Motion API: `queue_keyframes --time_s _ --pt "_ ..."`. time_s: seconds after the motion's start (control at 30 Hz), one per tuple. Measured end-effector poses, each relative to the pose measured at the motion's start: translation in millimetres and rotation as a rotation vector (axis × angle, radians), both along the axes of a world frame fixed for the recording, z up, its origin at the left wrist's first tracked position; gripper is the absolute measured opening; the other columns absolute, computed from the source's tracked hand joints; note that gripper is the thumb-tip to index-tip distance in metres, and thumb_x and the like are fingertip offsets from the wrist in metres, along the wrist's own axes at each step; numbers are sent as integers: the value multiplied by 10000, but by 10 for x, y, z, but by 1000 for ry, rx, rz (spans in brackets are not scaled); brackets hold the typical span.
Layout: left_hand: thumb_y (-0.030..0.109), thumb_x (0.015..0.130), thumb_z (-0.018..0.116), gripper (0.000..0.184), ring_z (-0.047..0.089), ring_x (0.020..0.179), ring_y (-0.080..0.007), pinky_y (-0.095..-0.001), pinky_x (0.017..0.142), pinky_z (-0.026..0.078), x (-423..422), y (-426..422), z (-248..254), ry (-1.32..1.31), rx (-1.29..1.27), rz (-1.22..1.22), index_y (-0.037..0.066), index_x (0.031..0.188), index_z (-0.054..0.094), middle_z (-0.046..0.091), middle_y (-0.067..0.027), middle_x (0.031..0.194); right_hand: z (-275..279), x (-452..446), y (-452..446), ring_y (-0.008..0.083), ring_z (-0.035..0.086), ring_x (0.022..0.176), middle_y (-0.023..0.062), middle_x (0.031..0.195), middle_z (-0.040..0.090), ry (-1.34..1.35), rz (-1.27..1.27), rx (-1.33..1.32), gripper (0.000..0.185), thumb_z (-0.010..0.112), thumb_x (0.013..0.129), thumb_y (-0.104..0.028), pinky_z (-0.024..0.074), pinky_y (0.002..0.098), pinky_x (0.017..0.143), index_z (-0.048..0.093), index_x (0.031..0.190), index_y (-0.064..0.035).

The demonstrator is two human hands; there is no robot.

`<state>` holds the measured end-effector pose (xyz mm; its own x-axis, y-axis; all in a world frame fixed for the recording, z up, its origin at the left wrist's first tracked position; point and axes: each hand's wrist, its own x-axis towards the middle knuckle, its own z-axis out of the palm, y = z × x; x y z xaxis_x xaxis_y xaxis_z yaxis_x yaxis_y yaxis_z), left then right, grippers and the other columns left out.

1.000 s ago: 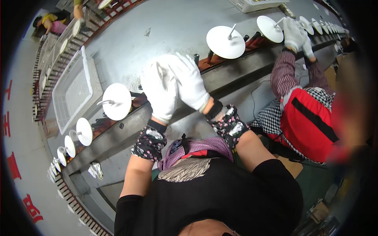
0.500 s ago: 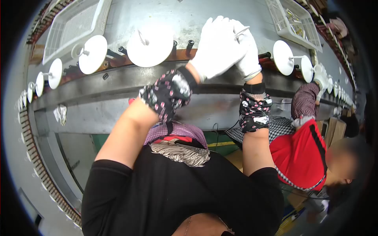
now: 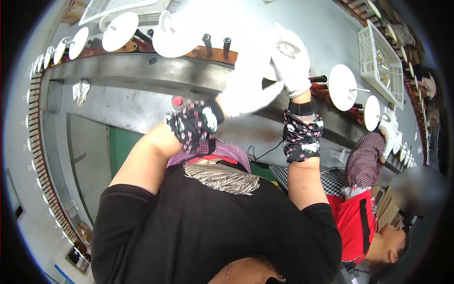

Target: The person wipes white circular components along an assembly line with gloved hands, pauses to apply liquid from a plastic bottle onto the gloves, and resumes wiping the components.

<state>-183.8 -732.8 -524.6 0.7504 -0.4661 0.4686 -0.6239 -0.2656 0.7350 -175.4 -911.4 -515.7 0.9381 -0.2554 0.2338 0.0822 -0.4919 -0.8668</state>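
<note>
Both my hands wear white gloves over the line of discs. My left hand [image 3: 250, 83] has its thumb apart, while glare washes out its fingers. Beside it, my right hand [image 3: 294, 64] is closed on a white ring-shaped piece [image 3: 286, 48]; the rest of that piece is lost in the glare. Left of my hands, a white disc with a ring on its stem [image 3: 175, 40] sits on the rail, and a second white disc [image 3: 120, 32] is further left. Bare black pegs [image 3: 227, 46] stand near my left hand. To the right is an upright white disc with a thin stem [image 3: 342, 87].
A metal ledge [image 3: 118, 68] runs along the rail. One white crate [image 3: 378, 64] holds small parts; another [image 3: 120, 8] is at the upper left. A co-worker in a red apron, with gloved hands [image 3: 389, 131], is at the right. A red-capped object [image 3: 178, 101] lies below the ledge.
The view has swung, bringing the right crate further in. My left wrist sits lower in view, its thumb now spread, and the ring-shaped piece at my right hand shows face-on.
</note>
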Motion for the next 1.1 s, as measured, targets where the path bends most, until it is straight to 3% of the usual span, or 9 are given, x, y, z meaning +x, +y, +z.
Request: queue_keyframes --time_s 0.17,0.3,0.37,0.57,0.67,0.73,0.83,1.03,1.1 --pt "248 912 792 802 228 1608 -514 -615 1310 218 -784 484 -150 13 10 -439 -44 1563 426 368 -344 1649 122 72 157 191 715 1168 124 1305 744 -42 45 11 537 798 904 -43 576 328 1029 632 1412 12" --pt "242 962 729 761 283 1582 -505 -586 1301 238 -335 252 164 -8 -40 42 -29 1592 398 374 -321 1652 220 68 168 203 705 1191 137 1348 720 -5 71 -15 532 792 914 -38 574 336 1040 626 1416 20" --pt "237 1017 647 666 347 1553 -473 -555 1283 281 -7 11 207 46 -108 81 -16 1589 417 410 -307 1635 3 159 130 203 702 1195 145 1351 718 -58 83 208 507 786 923 -43 570 334 1044 635 1402 23" --pt "368 1127 459 555 564 1394 -333 -426 1172 427 864 -312 217 100 -168 78 30 1562 528 549 -213 1585 268 247 331 286 753 1033 148 1119 777 -196 -92 -82 351 801 874 -236 586 392 924 772 1173 -54" --pt "582 1135 371 679 671 1257 -302 -399 1122 466 1178 10 882 518 84 -192 57 1433 681 674 -177 1469 412 247 419 292 753 1039 159 1102 775 -183 -126 -132 336 802 876 -232 588 393 935 769 1150 -39" --pt "628 1131 340 726 691 1223 -301 -397 1116 472 1391 -60 925 506 318 -224 65 1361 736 712 -175 1413 441 238 433 297 752 1037 163 1102 771 -159 -168 -147 354 805 879 -235 589 395 940 759 1165 -32" --pt "519 1134 405 600 674 1261 -337 -437 1116 486 1993 -442 252 140 347 -419 87 1484 631 694 -189 1424 425 208 399 302 750 1031 164 1110 766 -190 -125 -172 394 813 881 -245 591 397 945 740 1201 -27" --pt "235 1085 476 536 603 1387 -343 -422 1213 428 2151 -256 464 -235 406 -531 132 1610 510 628 -180 1521 646 194 339 307 724 1115 181 1206 739 -223 15 -270 418 765 903 -209 569 408 1000 698 1278 -38" --pt "217 1095 535 437 646 1328 -304 -392 1161 481 2122 -182 418 -286 211 -449 43 1487 618 676 -181 1448 517 231 363 314 694 1176 181 1264 711 -244 -111 -381 410 758 895 -212 545 409 1040 703 1268 -52"
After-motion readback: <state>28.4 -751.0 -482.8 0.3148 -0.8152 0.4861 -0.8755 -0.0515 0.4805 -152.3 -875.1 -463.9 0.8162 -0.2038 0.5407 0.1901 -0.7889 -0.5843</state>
